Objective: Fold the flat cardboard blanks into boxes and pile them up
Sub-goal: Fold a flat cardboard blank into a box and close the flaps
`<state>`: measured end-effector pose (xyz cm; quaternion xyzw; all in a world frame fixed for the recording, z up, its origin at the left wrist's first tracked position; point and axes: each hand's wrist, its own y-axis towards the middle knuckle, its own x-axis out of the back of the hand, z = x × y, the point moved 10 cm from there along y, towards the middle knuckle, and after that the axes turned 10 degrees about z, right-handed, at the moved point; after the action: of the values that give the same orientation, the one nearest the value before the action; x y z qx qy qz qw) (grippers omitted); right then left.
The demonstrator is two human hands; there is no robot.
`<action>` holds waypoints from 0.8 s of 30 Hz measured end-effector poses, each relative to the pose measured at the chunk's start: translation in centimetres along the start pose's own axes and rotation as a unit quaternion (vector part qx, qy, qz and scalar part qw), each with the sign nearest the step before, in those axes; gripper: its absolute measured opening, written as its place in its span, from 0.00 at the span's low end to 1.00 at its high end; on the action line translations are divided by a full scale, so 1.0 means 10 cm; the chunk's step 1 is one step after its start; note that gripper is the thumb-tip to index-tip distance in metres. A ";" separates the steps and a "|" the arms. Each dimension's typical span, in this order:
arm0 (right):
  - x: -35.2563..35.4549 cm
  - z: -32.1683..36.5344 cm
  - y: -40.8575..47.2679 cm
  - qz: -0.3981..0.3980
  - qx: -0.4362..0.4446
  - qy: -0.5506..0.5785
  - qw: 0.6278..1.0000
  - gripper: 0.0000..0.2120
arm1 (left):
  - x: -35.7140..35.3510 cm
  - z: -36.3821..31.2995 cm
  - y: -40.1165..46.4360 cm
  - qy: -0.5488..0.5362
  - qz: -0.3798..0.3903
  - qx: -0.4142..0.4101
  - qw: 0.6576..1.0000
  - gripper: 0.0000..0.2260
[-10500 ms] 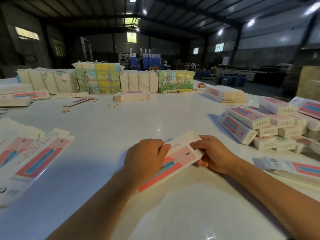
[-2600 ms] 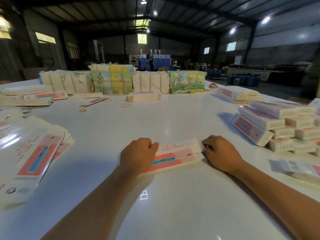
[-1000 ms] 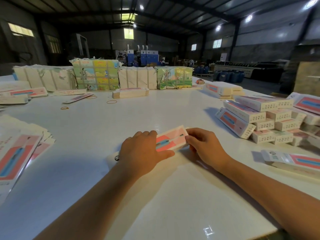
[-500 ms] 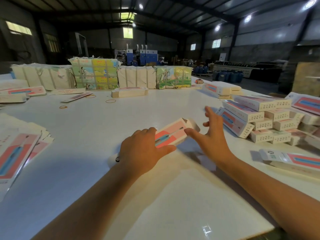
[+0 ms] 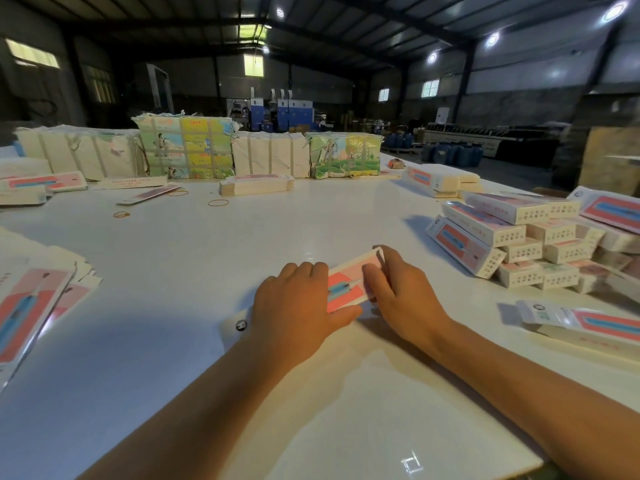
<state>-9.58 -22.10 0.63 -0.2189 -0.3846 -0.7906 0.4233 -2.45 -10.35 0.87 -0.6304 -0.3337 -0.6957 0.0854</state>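
A: What are the hands doing?

B: The left hand (image 5: 298, 306) lies over the near part of the box (image 5: 349, 282), fingers curled across its top and thumb along its near edge, so it grips the box against the table (image 5: 214, 265). The right hand (image 5: 401, 289) is on the box's far end, fingers bent over the top and the end; it holds that end.

A: And the box itself?

B: Pink and red with a blue picture, lying flat on the white table between the hands. A white tab with a round mark sticks out from under the left wrist.

A: What lies further out?

B: To the right, a pile (image 5: 519, 237) of folded boxes, well apart from the hands, and nearer the edge a single carton (image 5: 588, 323) lying alone. To the left, a spread of flat blanks (image 5: 31, 306). Across the table, rubber bands (image 5: 218, 203), a small stack (image 5: 256, 183) of blanks, and a row of wrapped bundles (image 5: 187, 147).
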 end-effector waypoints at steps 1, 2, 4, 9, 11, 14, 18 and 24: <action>-0.01 -0.02 0.00 0.007 -0.005 0.059 0.998 0.09 | 0.01 0.00 -0.01 0.009 -0.006 0.001 1.000 0.30; -0.02 -0.03 0.00 0.011 -0.011 0.137 0.990 0.11 | 0.01 0.01 -0.01 0.013 -0.011 0.001 1.000 0.30; -0.01 -0.07 0.01 0.013 -0.027 0.265 0.964 0.16 | 0.03 0.02 -0.01 0.010 -0.021 0.000 1.000 0.30; 0.06 -0.19 0.04 -0.011 -0.059 0.388 0.920 0.16 | 0.06 0.05 -0.03 -0.009 -0.041 -0.010 0.999 0.30; 0.04 -0.20 0.05 -0.004 -0.062 0.404 0.913 0.16 | 0.07 0.05 -0.03 -0.011 -0.042 -0.015 0.999 0.31; 0.06 -0.20 0.04 0.003 -0.051 0.367 0.929 0.18 | 0.06 0.05 -0.02 0.006 -0.033 -0.020 0.999 0.34; 0.09 -0.14 0.02 0.000 -0.037 0.327 0.944 0.20 | 0.05 0.01 -0.02 0.028 -0.029 -0.034 0.999 0.34; 0.11 -0.06 -0.02 -0.016 -0.014 0.237 0.971 0.15 | 0.06 -0.07 -0.02 0.071 -0.044 -0.048 0.995 0.32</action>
<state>-10.41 -23.03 0.92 -0.0250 -0.2663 -0.8319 0.4862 -3.18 -10.43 1.37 -0.5677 -0.3207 -0.7567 0.0475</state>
